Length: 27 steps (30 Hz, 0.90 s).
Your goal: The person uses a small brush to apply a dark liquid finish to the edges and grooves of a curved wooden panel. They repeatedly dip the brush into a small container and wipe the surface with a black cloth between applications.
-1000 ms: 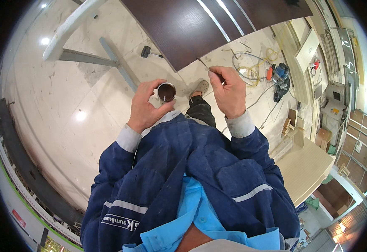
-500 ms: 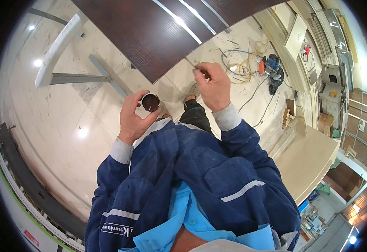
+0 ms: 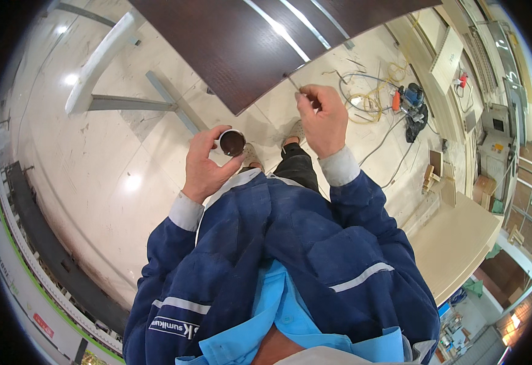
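Note:
My left hand (image 3: 202,167) is closed around a small white-rimmed cup (image 3: 232,142) with dark brown contents, between thumb and fingers. A dark wood-grain board (image 3: 223,52) with shiny metallic strips (image 3: 278,29) extends beyond my hands, its near corner pointing toward me. My right hand (image 3: 325,121) pinches a thin stick-like tool (image 3: 293,83) by its near end. The dark tip of this tool is at the board's right-hand edge; whether it touches the surface I cannot tell. My thumb and curled fingers hide its grip end.
Grey metal stand legs (image 3: 133,103) are on the tiled floor at left. To the right lie a blue power tool (image 3: 412,94), coiled yellow cord (image 3: 366,106) and a black bag (image 3: 416,125). A pale wood panel (image 3: 455,246) stands near my right side, with stacked boards beyond.
The whole view has shifted, so everything appears farther right. My right hand and the stick-like tool have moved slightly along the board's edge, away from its near corner. My left hand still holds the cup.

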Motion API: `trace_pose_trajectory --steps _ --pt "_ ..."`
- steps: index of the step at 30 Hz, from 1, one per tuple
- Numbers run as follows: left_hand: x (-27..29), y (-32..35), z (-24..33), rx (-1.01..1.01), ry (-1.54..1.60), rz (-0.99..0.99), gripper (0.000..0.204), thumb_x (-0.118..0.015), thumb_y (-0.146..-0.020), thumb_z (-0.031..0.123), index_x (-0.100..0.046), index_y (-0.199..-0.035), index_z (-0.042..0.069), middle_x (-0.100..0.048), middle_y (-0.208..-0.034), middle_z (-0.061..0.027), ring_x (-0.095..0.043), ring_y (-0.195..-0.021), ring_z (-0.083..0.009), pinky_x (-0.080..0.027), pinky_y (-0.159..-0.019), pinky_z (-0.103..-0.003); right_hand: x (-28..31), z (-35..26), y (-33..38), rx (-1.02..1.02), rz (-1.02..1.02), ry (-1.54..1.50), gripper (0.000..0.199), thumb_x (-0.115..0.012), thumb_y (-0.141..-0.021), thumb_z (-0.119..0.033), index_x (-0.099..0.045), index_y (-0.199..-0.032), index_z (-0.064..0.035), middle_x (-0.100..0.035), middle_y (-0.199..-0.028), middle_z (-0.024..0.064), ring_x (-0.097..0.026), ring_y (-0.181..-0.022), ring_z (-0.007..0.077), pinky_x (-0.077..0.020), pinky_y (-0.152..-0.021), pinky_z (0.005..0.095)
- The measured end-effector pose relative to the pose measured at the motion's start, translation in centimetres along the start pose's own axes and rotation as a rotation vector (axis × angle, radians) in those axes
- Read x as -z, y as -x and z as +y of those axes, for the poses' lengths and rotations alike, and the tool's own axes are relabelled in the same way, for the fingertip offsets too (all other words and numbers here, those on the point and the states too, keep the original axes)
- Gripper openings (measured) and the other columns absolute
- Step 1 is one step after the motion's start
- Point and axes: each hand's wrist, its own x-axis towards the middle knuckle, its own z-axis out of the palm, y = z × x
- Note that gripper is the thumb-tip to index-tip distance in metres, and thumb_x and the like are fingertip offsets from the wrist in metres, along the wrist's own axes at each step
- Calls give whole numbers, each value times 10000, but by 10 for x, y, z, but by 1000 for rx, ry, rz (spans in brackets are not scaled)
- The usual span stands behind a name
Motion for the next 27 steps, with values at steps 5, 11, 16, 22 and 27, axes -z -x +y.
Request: trace_pose_trajectory --steps 5,11,16,22,27 --pt "6 7 1 45 -10 2 543 -891 -780 263 -692 -1260 105 -711 -1134 -71 -641 -1035 -271 -510 -900 -386 -17 -21 28 115 -116 -34 117 -764 -909 -77 -735 -1020 -52 -693 -933 93 -639 -769 208 -528 -703 332" --pt "10 16 -6 18 -13 52 533 -887 -788 293 -690 -1248 109 -712 -1106 -70 -642 -1019 -266 -516 -896 -387 -23 -30 39 163 -157 -53 133 -770 -908 -65 -737 -1037 -60 -694 -936 96 -644 -778 211 -530 -704 336" --pt "16 25 -10 54 -13 61 532 -885 -790 302 -690 -1250 118 -711 -1098 -67 -642 -1010 -266 -519 -889 -385 -30 -31 47 154 -168 -41 136 -770 -915 -62 -741 -1048 -54 -696 -942 94 -648 -788 210 -530 -715 330" --pt "20 30 -14 41 -14 72 539 -886 -787 298 -690 -1257 123 -711 -1095 -69 -644 -999 -262 -520 -868 -378 -32 -37 53 160 -170 -58 128 -776 -901 -68 -745 -1025 -64 -705 -949 103 -667 -820 251 -539 -729 357" --pt "23 33 -16 41 13 79 534 -886 -791 288 -691 -1260 122 -712 -1090 -73 -648 -1004 -267 -523 -864 -379 -28 -39 50 229 -165 10 105 -777 -875 -79 -751 -977 -92 -710 -933 111 -693 -882 321 -555 -756 408"
